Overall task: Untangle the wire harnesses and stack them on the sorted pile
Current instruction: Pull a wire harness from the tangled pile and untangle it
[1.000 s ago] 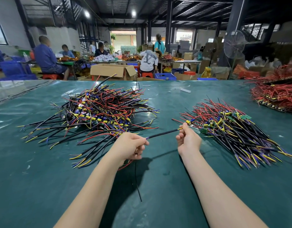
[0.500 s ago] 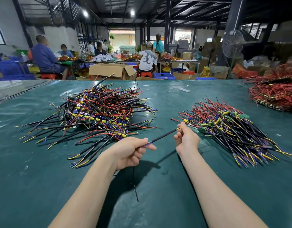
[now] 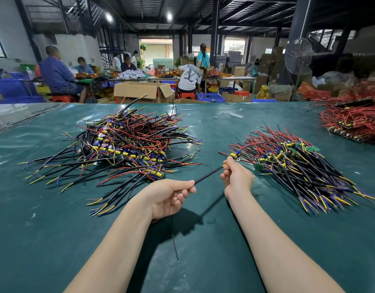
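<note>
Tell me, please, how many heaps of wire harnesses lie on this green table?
3: a tangled black-red-yellow heap, left; a neatly aligned heap, right; a mostly red heap, far right, cut by the frame edge.

Both bare forearms reach forward, hands close together and gripping.
The left hand [image 3: 167,197], thumb uppermost, pinches a thin black sheathed wire harness [image 3: 207,176] between thumb and curled fingers [image 3: 182,196]. The right hand [image 3: 238,179], higher and further forward with its back to the camera, curls its fingers round the same harness near its yellow-tipped end. The hands are near but not touching.
</note>
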Action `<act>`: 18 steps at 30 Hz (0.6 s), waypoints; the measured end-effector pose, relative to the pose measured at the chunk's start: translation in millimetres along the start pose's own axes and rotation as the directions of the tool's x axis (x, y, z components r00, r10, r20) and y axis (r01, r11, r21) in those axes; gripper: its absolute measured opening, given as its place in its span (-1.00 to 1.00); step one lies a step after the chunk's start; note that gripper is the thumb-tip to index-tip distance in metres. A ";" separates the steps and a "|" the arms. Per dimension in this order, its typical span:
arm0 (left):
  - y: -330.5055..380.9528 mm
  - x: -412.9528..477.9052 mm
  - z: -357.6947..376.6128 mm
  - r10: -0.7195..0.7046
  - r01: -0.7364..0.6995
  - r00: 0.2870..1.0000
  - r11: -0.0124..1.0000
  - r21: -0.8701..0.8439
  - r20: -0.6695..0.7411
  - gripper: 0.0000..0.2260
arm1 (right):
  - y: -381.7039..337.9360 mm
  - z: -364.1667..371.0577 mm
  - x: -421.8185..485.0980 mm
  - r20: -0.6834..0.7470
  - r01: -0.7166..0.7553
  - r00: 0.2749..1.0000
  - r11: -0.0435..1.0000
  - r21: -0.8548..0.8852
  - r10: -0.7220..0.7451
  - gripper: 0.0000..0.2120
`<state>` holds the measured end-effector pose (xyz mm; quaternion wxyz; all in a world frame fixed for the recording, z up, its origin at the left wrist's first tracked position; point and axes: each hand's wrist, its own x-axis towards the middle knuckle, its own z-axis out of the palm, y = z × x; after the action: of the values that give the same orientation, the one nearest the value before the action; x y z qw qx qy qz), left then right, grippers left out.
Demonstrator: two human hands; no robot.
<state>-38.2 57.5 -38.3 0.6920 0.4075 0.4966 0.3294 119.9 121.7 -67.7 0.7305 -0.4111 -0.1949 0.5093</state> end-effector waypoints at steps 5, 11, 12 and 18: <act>-3.1 -2.9 6.0 0.261 -0.291 0.950 0.938 0.189 0.171 -0.65 | -1.5 2.6 -2.2 0.010 -0.096 0.995 0.993 0.070 0.095 -0.74; -8.1 -6.1 10.1 0.272 -0.358 0.895 0.911 0.203 0.354 -0.79 | -6.4 5.8 -7.9 0.125 -0.272 0.960 0.935 0.227 0.249 -0.70; -8.4 -6.5 7.3 0.237 -0.334 0.894 0.918 0.213 0.380 -0.80 | -7.7 3.6 -7.9 0.157 -0.289 0.953 0.929 0.230 0.258 -0.70; -2.5 -12.1 -17.2 0.025 -0.145 0.911 0.954 0.263 0.411 -0.80 | -16.1 3.9 -13.5 0.466 -0.423 0.809 0.905 0.040 0.358 -0.67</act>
<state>-58.0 50.0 -38.5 0.6973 0.5843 0.3677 0.1928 121.0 108.7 -50.8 0.5722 -0.2610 -0.2321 0.7420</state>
